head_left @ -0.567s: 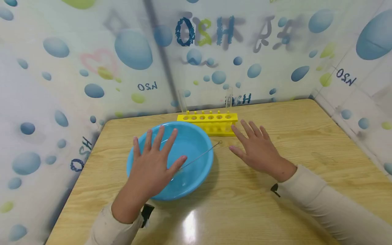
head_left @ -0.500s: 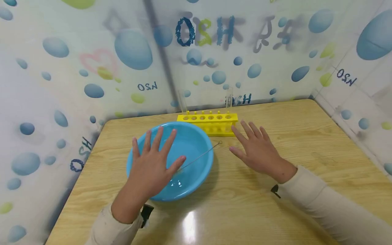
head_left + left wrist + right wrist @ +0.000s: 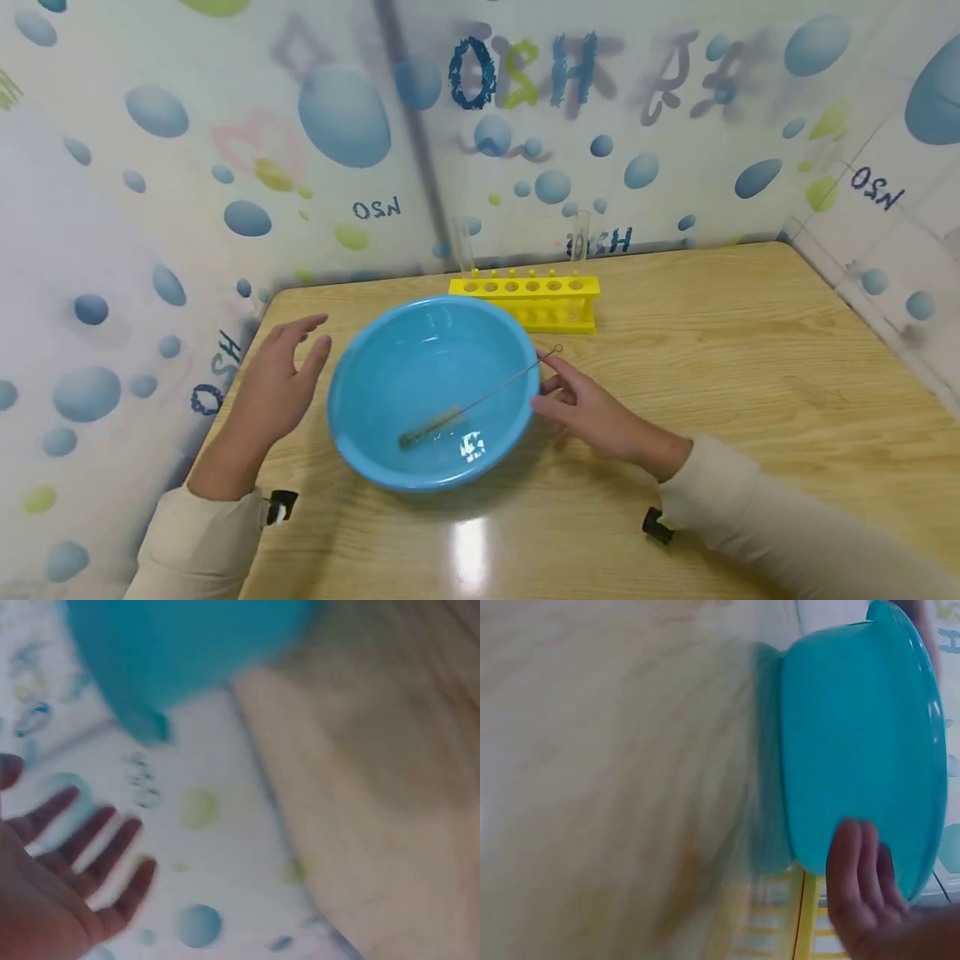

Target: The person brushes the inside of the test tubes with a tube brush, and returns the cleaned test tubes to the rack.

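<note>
A round blue basin (image 3: 442, 358) stands on the wooden table. Inside it lies a test tube brush (image 3: 431, 427), its bristle end on the bottom and its looped wire handle slanting out over the right rim. My left hand (image 3: 273, 379) is to the left of the basin, apart from it, fingers spread and curved a little; the left wrist view shows the open palm (image 3: 52, 900). My right hand (image 3: 596, 417) is right at the basin's right rim, thumb towards the rim. In the right wrist view its nearly straight fingers (image 3: 847, 862) overlap the basin's outer wall.
Just behind the basin is a yellow test tube rack (image 3: 525, 288) with a glass test tube (image 3: 581, 237) at its right end and another (image 3: 464, 246) at its left. A patterned wall (image 3: 390, 250) borders the table's back edge.
My left hand has moved left from over the basin to beside it. My right hand has moved in to the basin's right rim. The brush's bristle end is uncovered. The head view has shifted slightly.
</note>
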